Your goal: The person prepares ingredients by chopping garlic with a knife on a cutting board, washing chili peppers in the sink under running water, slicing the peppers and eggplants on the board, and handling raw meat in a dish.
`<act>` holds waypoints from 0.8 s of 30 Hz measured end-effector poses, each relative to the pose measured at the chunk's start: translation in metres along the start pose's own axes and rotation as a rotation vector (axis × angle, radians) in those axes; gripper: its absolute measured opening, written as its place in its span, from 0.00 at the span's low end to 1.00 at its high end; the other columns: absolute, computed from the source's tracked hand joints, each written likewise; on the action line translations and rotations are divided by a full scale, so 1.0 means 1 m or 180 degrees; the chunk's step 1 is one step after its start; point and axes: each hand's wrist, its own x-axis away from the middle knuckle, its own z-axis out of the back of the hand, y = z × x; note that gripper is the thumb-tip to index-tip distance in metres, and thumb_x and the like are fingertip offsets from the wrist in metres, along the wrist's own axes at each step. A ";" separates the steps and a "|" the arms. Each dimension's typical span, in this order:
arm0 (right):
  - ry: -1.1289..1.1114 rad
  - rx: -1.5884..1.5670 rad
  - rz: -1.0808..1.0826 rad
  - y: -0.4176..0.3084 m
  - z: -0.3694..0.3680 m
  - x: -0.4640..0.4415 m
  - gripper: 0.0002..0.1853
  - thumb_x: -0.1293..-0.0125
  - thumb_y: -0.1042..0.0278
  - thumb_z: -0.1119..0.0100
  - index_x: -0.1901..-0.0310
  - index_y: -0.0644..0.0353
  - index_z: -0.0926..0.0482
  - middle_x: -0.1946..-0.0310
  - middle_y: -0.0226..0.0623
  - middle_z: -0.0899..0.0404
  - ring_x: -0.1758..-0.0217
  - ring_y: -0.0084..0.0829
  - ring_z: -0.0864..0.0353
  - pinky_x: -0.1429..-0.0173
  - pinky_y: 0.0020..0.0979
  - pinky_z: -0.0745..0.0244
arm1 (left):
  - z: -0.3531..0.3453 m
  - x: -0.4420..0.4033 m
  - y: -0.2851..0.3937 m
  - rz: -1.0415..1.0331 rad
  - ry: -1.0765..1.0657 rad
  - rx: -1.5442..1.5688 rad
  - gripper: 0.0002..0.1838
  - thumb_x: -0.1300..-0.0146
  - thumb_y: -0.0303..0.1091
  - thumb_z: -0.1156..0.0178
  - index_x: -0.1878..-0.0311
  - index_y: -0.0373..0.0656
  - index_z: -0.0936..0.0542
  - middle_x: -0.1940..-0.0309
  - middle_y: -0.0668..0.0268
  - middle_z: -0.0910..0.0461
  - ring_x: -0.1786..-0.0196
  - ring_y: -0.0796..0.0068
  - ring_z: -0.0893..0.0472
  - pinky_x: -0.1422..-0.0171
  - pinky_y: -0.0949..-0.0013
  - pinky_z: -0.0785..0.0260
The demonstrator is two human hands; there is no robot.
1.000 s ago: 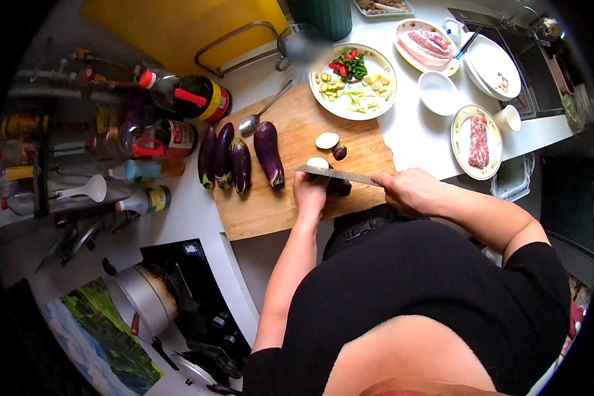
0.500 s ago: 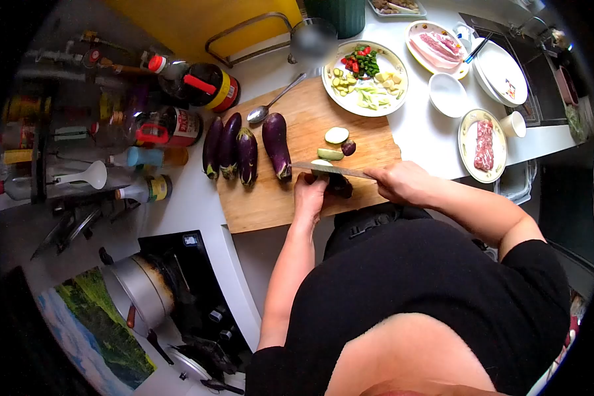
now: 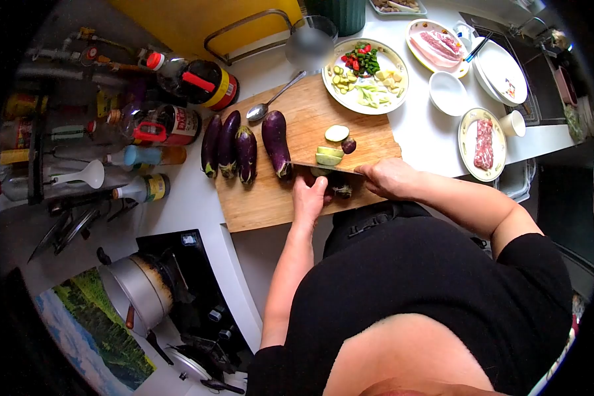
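My right hand (image 3: 391, 177) is closed on the handle end of a kitchen knife (image 3: 333, 167), whose blade points left across the board. Beneath the blade, my left hand (image 3: 309, 198) grips a cut eggplant (image 3: 342, 191), its stem end toward my body and partly hidden. Just beyond the knife lie pale eggplant slices (image 3: 329, 157), a rounder slice (image 3: 336, 133) and a dark end piece (image 3: 349, 145). Three whole eggplants (image 3: 247, 155) sit side by side on the left of the wooden cutting board (image 3: 261, 211). Another whole eggplant (image 3: 276, 140) rests nearer the blade tip.
A metal spoon (image 3: 257, 112) lies at the board's far edge. Beyond stands a plate of chopped vegetables (image 3: 374, 99). Meat plates (image 3: 483, 144) and a white bowl (image 3: 447, 94) are on the right. Sauce bottles (image 3: 208, 86) and a stove pot (image 3: 138, 290) are at left.
Another slice now lies with the pieces beyond the knife. The knife and right hand have shifted slightly left, and the held eggplant's stem end shows more.
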 end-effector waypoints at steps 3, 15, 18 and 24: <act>0.0047 0.0095 -0.0043 -0.003 -0.003 0.002 0.20 0.42 0.65 0.45 0.48 0.60 0.26 0.76 0.51 0.22 0.71 0.51 0.20 0.64 0.47 0.25 | -0.009 -0.004 -0.020 -0.0942 0.0557 -0.0616 0.31 0.45 0.39 0.34 0.45 0.32 0.36 0.51 0.54 0.28 0.53 0.65 0.24 0.57 0.65 0.24; 0.0243 0.0028 -0.0294 0.011 0.018 0.017 0.16 0.40 0.62 0.48 0.52 0.57 0.23 0.70 0.51 0.20 0.64 0.50 0.20 0.58 0.47 0.25 | -0.026 -0.013 -0.008 -0.0883 0.0802 -0.0968 0.28 0.51 0.44 0.30 0.59 0.34 0.32 0.66 0.56 0.27 0.62 0.63 0.27 0.57 0.62 0.32; 0.0287 -0.0016 -0.0460 0.017 0.025 0.013 0.16 0.41 0.62 0.49 0.52 0.56 0.22 0.70 0.51 0.20 0.64 0.50 0.20 0.57 0.46 0.25 | -0.027 -0.030 0.007 -0.0919 0.0804 -0.1164 0.27 0.51 0.44 0.30 0.60 0.33 0.31 0.67 0.55 0.26 0.63 0.62 0.26 0.57 0.62 0.32; 0.0841 -0.0344 -0.0325 0.025 0.017 -0.010 0.14 0.42 0.65 0.48 0.55 0.58 0.22 0.70 0.53 0.21 0.64 0.51 0.20 0.57 0.47 0.25 | -0.014 -0.054 0.034 -0.1640 0.0948 -0.1671 0.25 0.50 0.44 0.33 0.57 0.34 0.25 0.63 0.51 0.22 0.59 0.55 0.22 0.53 0.60 0.30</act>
